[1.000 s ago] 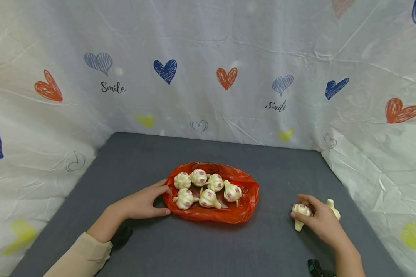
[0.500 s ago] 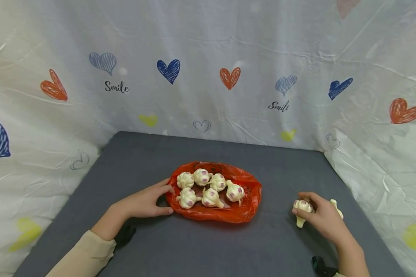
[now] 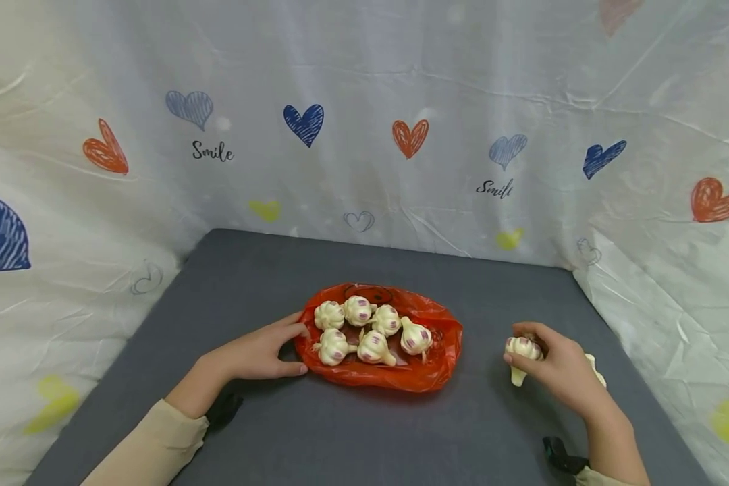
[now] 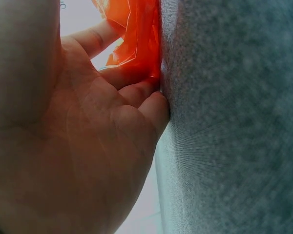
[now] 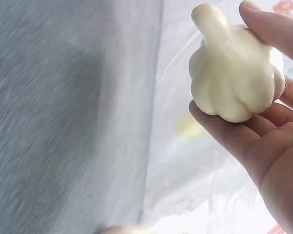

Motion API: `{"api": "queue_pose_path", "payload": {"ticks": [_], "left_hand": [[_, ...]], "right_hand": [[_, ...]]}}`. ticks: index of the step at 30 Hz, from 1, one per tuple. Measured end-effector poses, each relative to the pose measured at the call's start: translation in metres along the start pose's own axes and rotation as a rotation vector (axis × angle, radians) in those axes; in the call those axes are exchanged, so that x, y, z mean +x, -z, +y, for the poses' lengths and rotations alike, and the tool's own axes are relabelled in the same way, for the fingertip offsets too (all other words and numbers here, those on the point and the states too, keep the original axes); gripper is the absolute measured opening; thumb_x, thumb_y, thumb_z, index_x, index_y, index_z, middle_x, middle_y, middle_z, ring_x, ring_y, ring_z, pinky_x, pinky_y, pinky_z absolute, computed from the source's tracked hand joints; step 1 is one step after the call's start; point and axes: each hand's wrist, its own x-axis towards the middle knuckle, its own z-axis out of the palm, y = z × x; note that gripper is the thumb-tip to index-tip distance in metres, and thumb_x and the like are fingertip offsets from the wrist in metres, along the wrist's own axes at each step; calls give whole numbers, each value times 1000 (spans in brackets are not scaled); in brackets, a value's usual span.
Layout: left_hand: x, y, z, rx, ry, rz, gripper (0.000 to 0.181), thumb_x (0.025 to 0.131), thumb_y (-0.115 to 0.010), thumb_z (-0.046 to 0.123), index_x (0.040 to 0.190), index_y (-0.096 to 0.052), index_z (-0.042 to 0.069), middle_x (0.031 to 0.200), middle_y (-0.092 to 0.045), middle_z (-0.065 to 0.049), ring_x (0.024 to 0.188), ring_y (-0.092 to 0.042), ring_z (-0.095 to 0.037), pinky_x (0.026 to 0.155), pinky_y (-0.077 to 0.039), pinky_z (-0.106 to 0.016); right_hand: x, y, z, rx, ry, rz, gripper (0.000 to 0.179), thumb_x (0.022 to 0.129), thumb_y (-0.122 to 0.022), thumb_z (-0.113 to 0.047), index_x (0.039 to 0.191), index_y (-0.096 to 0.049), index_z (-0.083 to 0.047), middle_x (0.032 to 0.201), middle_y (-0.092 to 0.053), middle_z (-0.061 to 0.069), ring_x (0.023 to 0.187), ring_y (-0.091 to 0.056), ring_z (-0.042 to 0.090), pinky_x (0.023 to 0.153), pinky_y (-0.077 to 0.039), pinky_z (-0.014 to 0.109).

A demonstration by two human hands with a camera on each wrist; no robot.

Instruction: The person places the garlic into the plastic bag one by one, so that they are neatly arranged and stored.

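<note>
A red plastic bag (image 3: 419,381) lies spread open on the grey table, holding several garlic bulbs (image 3: 374,347) with purple marks. My left hand (image 3: 252,351) grips the bag's left edge; in the left wrist view its fingers (image 4: 146,100) are bent against the red plastic (image 4: 136,34), close to the tabletop. To the right, my right hand (image 3: 561,364) pinches one garlic bulb (image 3: 523,349) between thumb and fingers. The right wrist view has this bulb (image 5: 237,73) stem upward, apart from the table surface. Another bulb (image 3: 595,370) is partly hidden behind my right hand.
The grey table (image 3: 401,439) runs back to a pale curtain (image 3: 364,81) printed with hearts, which also hangs along both sides. Black straps (image 3: 561,455) are on the wrists.
My right hand has raised its garlic bulb off the table and shifted slightly towards the bag. The left hand stays at the bag's edge. The head view has turned a little left.
</note>
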Motion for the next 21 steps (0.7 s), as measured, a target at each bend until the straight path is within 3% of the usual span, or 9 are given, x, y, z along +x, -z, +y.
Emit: {"api": "queue_pose_path", "payload": {"ticks": [14, 21], "left_hand": [[-1, 0, 2, -2, 6, -13, 39, 99, -79, 55, 128, -63, 34, 179, -23, -10, 163, -29, -33, 124, -37, -58], [-4, 2, 5, -15, -11, -5, 37, 100, -79, 53, 127, -64, 32, 179, -23, -10, 164, -27, -34, 125, -35, -58]], "right_hand": [[22, -5, -41, 10, 125, 18, 52, 97, -87, -38, 140, -69, -16, 132, -73, 8, 105, -66, 24, 79, -56, 28], [35, -12, -64, 31, 186, -9, 54, 98, -86, -43, 142, -69, -16, 135, -72, 5, 113, -67, 23, 89, -58, 35]]}}
